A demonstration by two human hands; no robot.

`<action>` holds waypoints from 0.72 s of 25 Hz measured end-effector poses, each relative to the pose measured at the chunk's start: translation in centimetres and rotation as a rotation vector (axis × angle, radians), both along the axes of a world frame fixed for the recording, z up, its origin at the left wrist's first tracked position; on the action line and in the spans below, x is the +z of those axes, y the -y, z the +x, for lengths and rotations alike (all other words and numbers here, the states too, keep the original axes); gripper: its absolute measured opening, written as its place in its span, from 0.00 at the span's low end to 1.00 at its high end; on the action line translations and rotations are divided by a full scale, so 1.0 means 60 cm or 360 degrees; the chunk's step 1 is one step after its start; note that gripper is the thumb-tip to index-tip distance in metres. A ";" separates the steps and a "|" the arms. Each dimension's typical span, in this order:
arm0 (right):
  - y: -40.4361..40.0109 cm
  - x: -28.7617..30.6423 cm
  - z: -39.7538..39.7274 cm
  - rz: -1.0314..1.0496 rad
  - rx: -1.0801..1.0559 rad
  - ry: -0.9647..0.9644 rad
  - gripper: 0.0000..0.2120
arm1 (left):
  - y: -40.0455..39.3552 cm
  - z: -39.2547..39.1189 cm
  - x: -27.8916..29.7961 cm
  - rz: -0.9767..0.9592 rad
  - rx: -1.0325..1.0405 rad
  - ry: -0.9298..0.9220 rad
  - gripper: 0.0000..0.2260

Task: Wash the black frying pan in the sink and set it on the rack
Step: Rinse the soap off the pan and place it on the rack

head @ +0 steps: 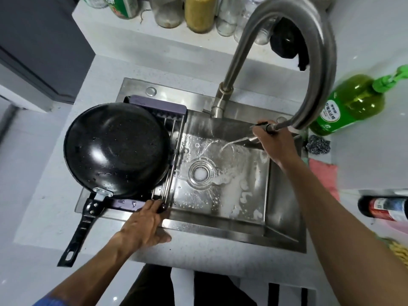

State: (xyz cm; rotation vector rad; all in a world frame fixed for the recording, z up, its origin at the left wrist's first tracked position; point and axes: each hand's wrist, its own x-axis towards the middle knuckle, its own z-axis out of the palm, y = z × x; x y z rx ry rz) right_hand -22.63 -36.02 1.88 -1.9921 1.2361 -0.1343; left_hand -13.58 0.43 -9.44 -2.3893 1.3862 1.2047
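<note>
The black frying pan [117,149] lies upside down on the rack [174,138] over the left end of the steel sink [284,202], wet, its handle [81,224] pointing toward me over the counter. My left hand [143,224] rests on the rack's near end bar, fingers over its edge. My right hand [273,144] grips the pull-out spray head [262,127] of the tap [318,51]. Water streams from it onto the sink floor near the drain [201,172]. Soap foam lies on the sink floor at the right.
A green dish soap bottle [351,104] stands right of the sink, with a steel scourer [318,144] and a pink cloth [324,175] beside it. Jars and bottles [198,12] line the ledge behind. A red-labelled bottle [386,208] lies at the right edge.
</note>
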 end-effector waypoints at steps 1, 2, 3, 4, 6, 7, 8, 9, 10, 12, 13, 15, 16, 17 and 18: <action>0.018 -0.003 -0.013 -0.0024 -0.0015 -0.0028 0.16 | 0.003 -0.002 -0.003 0.0065 -0.0021 -0.0002 0.33; 0.039 -0.007 -0.023 -0.0055 -0.0037 -0.0056 0.18 | 0.005 -0.003 -0.005 0.0089 -0.0030 0.0007 0.36; 0.057 -0.008 -0.030 -0.0084 -0.0055 -0.0092 0.22 | 0.007 -0.004 -0.005 0.0100 -0.0017 0.0009 0.37; 0.072 -0.004 -0.034 -0.0089 -0.0047 -0.0134 0.23 | 0.011 -0.003 -0.003 0.0101 -0.0007 0.0016 0.37; 0.092 0.003 -0.037 -0.0081 -0.0010 -0.0229 0.19 | 0.015 -0.001 -0.003 0.0130 -0.0003 0.0025 0.36; 0.099 0.007 -0.037 -0.0084 0.0017 -0.0272 0.16 | 0.017 0.000 -0.002 0.0149 0.0001 0.0024 0.37; 0.106 0.010 -0.037 -0.0083 0.0033 -0.0320 0.13 | 0.020 0.000 -0.002 0.0162 0.0000 0.0026 0.37; 0.113 0.010 -0.040 -0.0092 0.0046 -0.0369 0.12 | 0.023 -0.001 0.000 0.0165 -0.0008 0.0038 0.38; 0.118 0.012 -0.043 -0.0104 0.0057 -0.0411 0.13 | 0.024 -0.002 0.001 0.0167 -0.0004 0.0041 0.39; 0.127 0.012 -0.051 -0.0129 0.0095 -0.0481 0.16 | 0.026 -0.002 0.006 0.0150 0.0027 0.0028 0.41; 0.130 0.012 -0.056 -0.0122 0.0102 -0.0498 0.16 | 0.027 -0.002 0.008 0.0140 0.0042 0.0022 0.41; 0.135 0.011 -0.061 -0.0127 0.0114 -0.0545 0.16 | 0.028 -0.001 0.013 0.0124 0.0049 0.0020 0.42; 0.135 0.010 -0.063 -0.0139 0.0124 -0.0596 0.16 | 0.029 -0.002 0.016 0.0121 0.0046 0.0025 0.41; 0.136 0.008 -0.065 -0.0147 0.0137 -0.0640 0.17 | 0.031 -0.002 0.018 0.0121 0.0046 0.0030 0.41; 0.137 0.007 -0.067 -0.0153 0.0148 -0.0680 0.17 | 0.032 -0.003 0.021 0.0123 0.0052 0.0029 0.41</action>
